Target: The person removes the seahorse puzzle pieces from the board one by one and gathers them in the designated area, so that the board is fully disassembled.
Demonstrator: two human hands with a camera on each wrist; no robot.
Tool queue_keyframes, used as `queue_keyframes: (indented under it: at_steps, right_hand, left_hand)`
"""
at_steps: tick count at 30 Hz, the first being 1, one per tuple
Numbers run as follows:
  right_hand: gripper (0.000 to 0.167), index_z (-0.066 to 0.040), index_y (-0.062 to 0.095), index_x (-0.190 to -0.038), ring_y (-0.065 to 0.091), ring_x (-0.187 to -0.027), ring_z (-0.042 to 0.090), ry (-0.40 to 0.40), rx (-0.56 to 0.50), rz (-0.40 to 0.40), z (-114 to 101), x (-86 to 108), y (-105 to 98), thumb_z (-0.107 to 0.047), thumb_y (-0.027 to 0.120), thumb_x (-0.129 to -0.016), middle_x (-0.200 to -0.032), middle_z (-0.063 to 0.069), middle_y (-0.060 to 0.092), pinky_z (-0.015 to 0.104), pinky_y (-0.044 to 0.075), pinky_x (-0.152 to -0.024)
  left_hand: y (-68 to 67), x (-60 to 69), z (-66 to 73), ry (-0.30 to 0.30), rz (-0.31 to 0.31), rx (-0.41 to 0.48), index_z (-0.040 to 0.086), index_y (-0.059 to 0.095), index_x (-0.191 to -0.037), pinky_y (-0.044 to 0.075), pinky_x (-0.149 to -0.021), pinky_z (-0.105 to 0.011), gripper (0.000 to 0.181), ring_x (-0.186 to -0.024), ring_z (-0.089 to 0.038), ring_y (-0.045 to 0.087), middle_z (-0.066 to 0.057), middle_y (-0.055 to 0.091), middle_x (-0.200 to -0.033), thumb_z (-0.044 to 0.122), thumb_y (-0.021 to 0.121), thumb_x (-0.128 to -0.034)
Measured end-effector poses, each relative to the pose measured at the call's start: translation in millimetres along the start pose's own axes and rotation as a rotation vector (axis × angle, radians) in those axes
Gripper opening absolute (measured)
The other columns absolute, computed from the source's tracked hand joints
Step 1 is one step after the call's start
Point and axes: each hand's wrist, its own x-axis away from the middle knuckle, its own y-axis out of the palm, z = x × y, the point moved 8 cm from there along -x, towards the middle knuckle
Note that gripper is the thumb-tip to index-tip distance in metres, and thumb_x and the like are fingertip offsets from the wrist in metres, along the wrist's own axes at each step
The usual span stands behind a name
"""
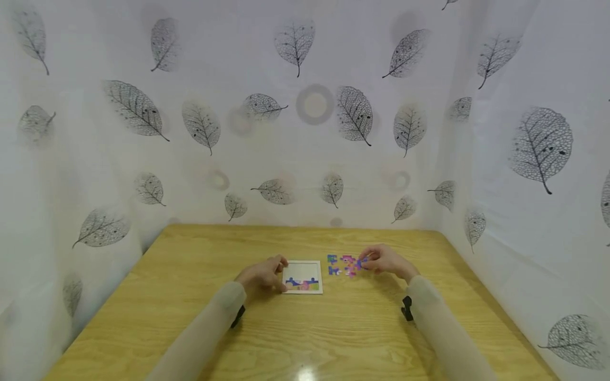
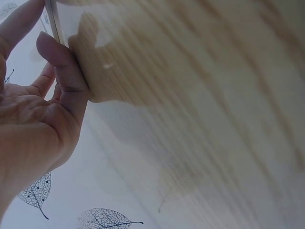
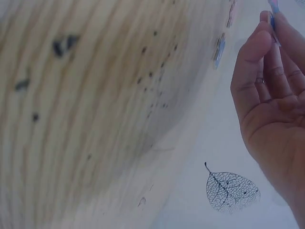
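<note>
A white-rimmed puzzle tray (image 1: 321, 278) lies flat on the table, colourful pieces (image 1: 305, 286) filling its lower part; its upper part is bare. My left hand (image 1: 263, 274) grips the tray's left side, thumb at the lower left corner and fingers near the upper left. In the left wrist view the left hand (image 2: 47, 109) touches the tray's thin edge. My right hand (image 1: 388, 262) pinches a blue-purple piece at the right of the loose pieces (image 1: 349, 259). The right wrist view shows the piece (image 3: 273, 21) between thumb and fingers of the right hand (image 3: 274, 95).
Other loose pieces (image 1: 332, 259) lie between the tray and my right hand. The wooden table (image 1: 305, 328) meets a white curtain (image 1: 305, 148) with a leaf print at its back and sides. Both wrists wear something black underneath.
</note>
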Motion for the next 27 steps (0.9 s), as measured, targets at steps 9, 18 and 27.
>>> queue_keyframes:
  at_steps: [9, 18, 27]
  right_hand:
    - [0.020, 0.002, 0.061, -0.110, 0.055, -0.067, 0.016, 0.013, -0.004, -0.040, 8.3, 2.9, -1.6, -0.007, 0.064, -0.092, -0.090, 0.015, 0.066, 0.028, 0.049, -0.059]
    - [0.017, 0.005, 0.060, -0.105, 0.058, -0.065, 0.015, 0.080, -0.012, -0.028, 18.2, 3.7, 3.2, 0.002, 0.065, -0.089, -0.086, 0.012, 0.065, 0.029, 0.052, -0.058]
    - [0.012, 0.004, 0.060, -0.101, 0.057, -0.063, 0.016, 0.065, 0.081, -0.010, 14.3, 0.9, 5.1, 0.003, 0.062, -0.089, -0.091, 0.013, 0.059, 0.030, 0.055, -0.057]
  left_hand:
    - [0.0, -2.0, -1.9, 0.025, 0.003, -0.009, 0.006, 0.047, -0.128, 0.037, -0.105, -0.048, 0.063, -0.109, -0.027, 0.045, -0.012, 0.049, -0.119, 0.010, 0.082, -0.0759]
    - [-0.8, -2.9, -1.9, 0.020, -0.008, -0.024, 0.009, 0.048, -0.128, 0.035, -0.109, -0.051, 0.066, -0.118, -0.029, 0.048, -0.013, 0.050, -0.125, 0.013, 0.084, -0.0734]
    - [0.1, -3.9, -2.8, 0.019, -0.016, 0.035, 0.006, 0.047, -0.128, 0.047, -0.071, -0.030, 0.064, -0.099, -0.024, 0.047, -0.012, 0.047, -0.117, 0.007, 0.082, -0.0751]
